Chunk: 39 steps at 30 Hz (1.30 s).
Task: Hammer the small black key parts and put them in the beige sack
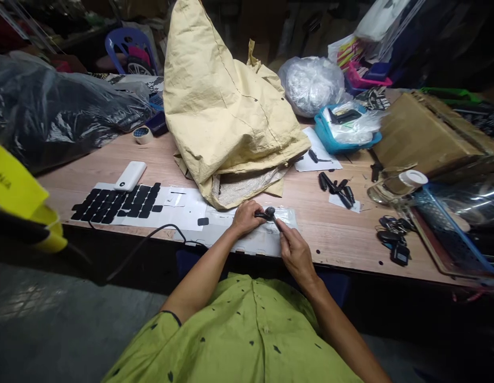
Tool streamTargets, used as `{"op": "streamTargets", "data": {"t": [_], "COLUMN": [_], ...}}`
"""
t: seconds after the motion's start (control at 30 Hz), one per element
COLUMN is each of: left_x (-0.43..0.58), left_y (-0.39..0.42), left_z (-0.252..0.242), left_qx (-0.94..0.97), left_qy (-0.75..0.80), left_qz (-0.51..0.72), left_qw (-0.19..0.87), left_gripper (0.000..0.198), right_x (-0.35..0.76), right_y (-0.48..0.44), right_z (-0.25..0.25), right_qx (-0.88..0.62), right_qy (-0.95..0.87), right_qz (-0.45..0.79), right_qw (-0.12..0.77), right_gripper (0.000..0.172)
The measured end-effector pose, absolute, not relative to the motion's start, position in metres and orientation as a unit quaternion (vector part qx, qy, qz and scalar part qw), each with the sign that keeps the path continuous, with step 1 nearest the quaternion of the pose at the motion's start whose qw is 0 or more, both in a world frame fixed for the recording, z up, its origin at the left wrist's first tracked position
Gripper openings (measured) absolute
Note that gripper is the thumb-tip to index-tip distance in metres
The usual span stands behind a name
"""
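Observation:
Near the table's front edge, my left hand (245, 219) is closed on a small black part (260, 214), pinching it between the fingers. My right hand (296, 251) grips a hammer-like tool (276, 221) by its thin shaft. The tool's dark rounded head meets or lies right over the black part; I cannot tell whether they touch. Under both hands lies a white sheet (254, 242) with clear plastic on it. To the left, rows of black rounded pieces (107, 205) lie on white paper, and a single black piece (202, 221) sits apart.
A large tan sack (226, 117) stands just beyond my hands. Several black parts (336, 189) lie to the right, with keys (394, 239), a jar (396, 186) and a blue basket (326, 130). A white power bank (130, 176) and a tape roll (142, 134) are left.

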<state>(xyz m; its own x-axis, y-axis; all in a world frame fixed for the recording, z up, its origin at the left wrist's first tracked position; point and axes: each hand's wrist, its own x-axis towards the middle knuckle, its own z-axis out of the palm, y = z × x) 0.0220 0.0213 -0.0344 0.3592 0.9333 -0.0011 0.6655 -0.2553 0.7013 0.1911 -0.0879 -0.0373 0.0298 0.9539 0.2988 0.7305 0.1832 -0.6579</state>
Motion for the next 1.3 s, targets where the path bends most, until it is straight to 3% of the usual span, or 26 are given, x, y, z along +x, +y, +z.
{"op": "streamTargets", "data": {"t": [0.33,0.57,0.8,1.3], "left_x": [0.022,0.018,0.016,0.0], "left_y": [0.02,0.022,0.024,-0.007], "left_z": [-0.033,-0.036,-0.041,-0.022], "left_qx": [0.765,0.774,0.778,0.772], "left_qy": [0.521,0.505,0.492,0.437], "left_qz": [0.217,0.219,0.239,0.286], "left_qw": [0.31,0.313,0.308,0.362], "left_gripper": [0.013,0.01,0.037,0.045], "right_x": [0.198,0.235,0.252,0.244], "right_y": [-0.089,-0.044,-0.01,-0.009], "right_z": [-0.042,-0.045,-0.059,-0.061], "right_qx": [-0.637,-0.731,-0.75,-0.761], "right_qy": [-0.669,-0.626,-0.613,-0.611], "right_qz": [0.13,-0.019,-0.138,-0.136], "right_qw": [0.359,0.273,0.204,0.171], "right_gripper": [0.045,0.039,0.034,0.035]}}
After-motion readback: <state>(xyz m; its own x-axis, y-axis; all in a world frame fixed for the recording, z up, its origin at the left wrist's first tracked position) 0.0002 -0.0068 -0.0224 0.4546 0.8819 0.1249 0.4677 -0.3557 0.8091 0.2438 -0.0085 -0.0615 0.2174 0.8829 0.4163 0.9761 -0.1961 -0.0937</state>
